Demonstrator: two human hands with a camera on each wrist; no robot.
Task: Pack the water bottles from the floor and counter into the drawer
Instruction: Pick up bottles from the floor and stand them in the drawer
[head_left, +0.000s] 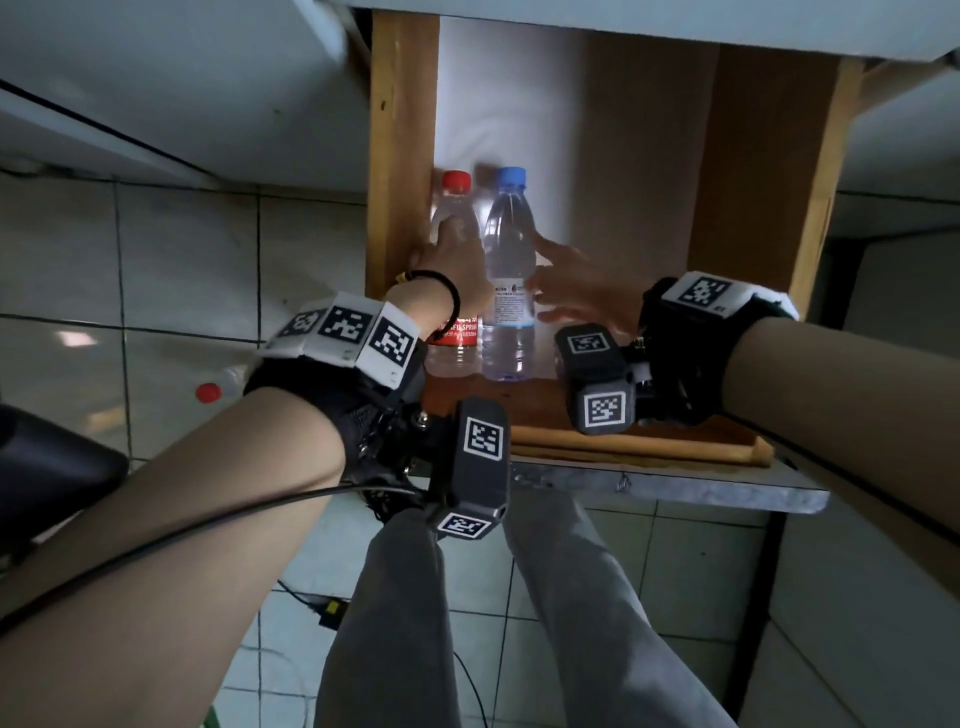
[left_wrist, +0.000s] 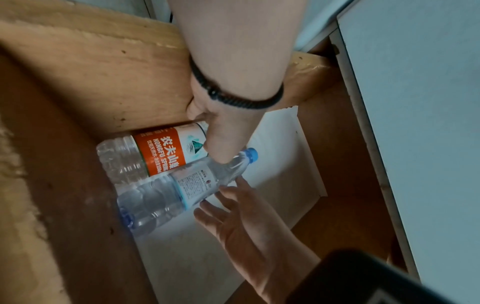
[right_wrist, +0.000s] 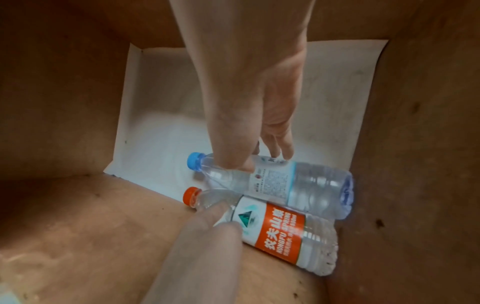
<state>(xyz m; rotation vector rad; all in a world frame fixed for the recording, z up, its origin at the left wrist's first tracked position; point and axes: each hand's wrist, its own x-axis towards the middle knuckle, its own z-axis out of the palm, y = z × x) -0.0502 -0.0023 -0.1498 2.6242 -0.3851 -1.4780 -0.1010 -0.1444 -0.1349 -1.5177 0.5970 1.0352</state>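
Lying side by side on white paper (right_wrist: 161, 131) in drawer (head_left: 400, 156): red-capped bottle (right_wrist: 280, 232), blue-capped bottle (right_wrist: 291, 183). Left hand (head_left: 457, 270) fingers curled on red-capped bottle's shoulder; right hand (head_left: 576, 286) fingers spread, straight, just beside blue-capped bottle.

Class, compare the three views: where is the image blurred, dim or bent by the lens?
Head view: straight drawer sides splay, floor dim. Left wrist view: foreground wood smeared, right hand soft. Right wrist view: left hand blurred, drawer walls murky.
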